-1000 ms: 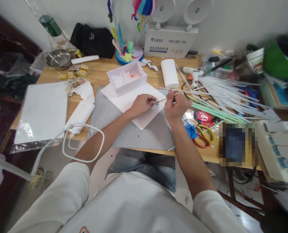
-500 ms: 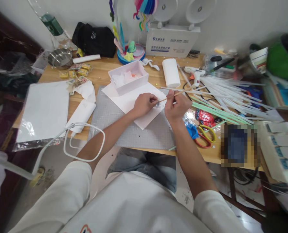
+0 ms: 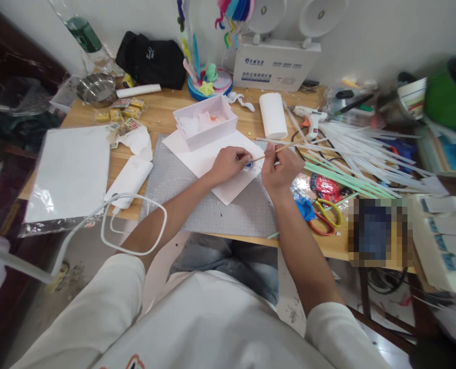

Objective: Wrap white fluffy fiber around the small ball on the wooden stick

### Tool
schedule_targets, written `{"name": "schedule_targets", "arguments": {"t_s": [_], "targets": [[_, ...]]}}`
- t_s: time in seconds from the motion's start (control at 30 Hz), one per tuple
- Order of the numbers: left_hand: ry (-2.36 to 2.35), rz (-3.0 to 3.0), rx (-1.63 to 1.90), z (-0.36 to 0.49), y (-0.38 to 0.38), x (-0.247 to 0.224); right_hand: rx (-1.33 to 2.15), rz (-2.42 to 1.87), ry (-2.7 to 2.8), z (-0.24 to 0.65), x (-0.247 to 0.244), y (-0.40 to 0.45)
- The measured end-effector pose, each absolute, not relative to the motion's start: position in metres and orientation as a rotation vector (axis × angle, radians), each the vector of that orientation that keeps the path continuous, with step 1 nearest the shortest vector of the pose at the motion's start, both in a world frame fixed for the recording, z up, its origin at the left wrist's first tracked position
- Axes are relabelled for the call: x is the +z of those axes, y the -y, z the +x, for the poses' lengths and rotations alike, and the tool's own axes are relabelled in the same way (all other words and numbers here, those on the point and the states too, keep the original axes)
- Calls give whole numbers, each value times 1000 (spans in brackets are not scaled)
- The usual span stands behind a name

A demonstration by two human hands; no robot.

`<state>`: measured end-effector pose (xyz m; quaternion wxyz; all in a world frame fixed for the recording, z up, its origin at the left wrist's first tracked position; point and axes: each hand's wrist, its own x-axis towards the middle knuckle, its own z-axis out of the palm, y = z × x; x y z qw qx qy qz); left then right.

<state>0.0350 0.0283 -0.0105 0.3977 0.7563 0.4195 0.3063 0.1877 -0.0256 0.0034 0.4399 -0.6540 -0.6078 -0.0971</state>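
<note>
Your right hand (image 3: 283, 166) pinches a thin wooden stick (image 3: 259, 158) between thumb and curled fingers, its near part slanting out to the left and its other end showing past the knuckles. Your left hand (image 3: 231, 164) is curled, fingertips drawn in at a small clear piece with a bluish patch (image 3: 248, 165); whether they grip it or only steady it, you cannot tell from here. That piece sits between your two hands, right at the stick's left end, above the white sheet (image 3: 193, 160). The sheet lies under your left hand, on the grey mat (image 3: 197, 215). Just beyond your left hand stands a pale open box (image 3: 208, 132) with scraps in it. Beyond your right hand is a white roll (image 3: 273, 117); to that hand's right spread pale green strips (image 3: 345, 177), with red-and-yellow-handled scissors (image 3: 324, 221) nearer you, beside your right forearm.
</note>
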Motion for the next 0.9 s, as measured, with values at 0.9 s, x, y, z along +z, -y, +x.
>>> {"name": "schedule_targets", "arguments": {"t_s": [0.9], "targets": [[-1243,1998,950,19,-28,18,-420,-1570,1161,194,11,26]]}}
